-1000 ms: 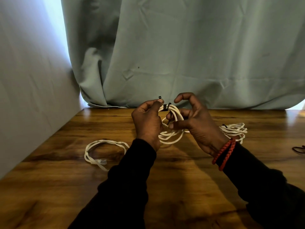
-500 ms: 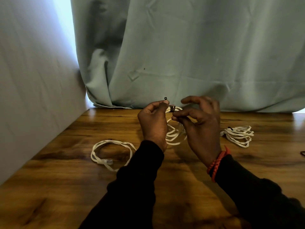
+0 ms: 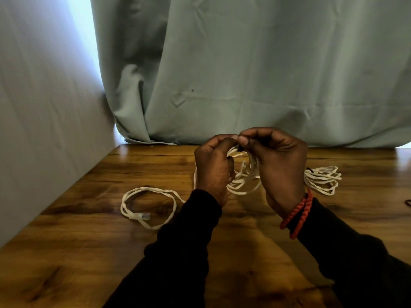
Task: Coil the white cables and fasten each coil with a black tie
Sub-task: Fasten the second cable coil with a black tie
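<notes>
A white cable coil (image 3: pixel 243 181) hangs between both hands above the wooden table (image 3: pixel 89 252). My left hand (image 3: pixel 214 167) grips the coil's top left side. My right hand (image 3: pixel 278 165) pinches a black tie (image 3: pixel 240 148) at the coil's top, fingertips meeting those of the left hand. Most of the tie is hidden by the fingers. A loose white cable (image 3: pixel 148 206) with a clear plug lies on the table to the left. Another white coil (image 3: pixel 322 180) with a black tie on it lies to the right, behind my right wrist.
A grey-green curtain (image 3: pixel 244 74) hangs behind the table's far edge. A pale wall (image 3: pixel 44 118) runs along the left side. A small dark object (image 3: pixel 408 202) shows at the right edge of the table.
My right hand's fingers have closed in on the tie at the coil's top and now meet the left hand's fingertips. The tie's upright end no longer shows.
</notes>
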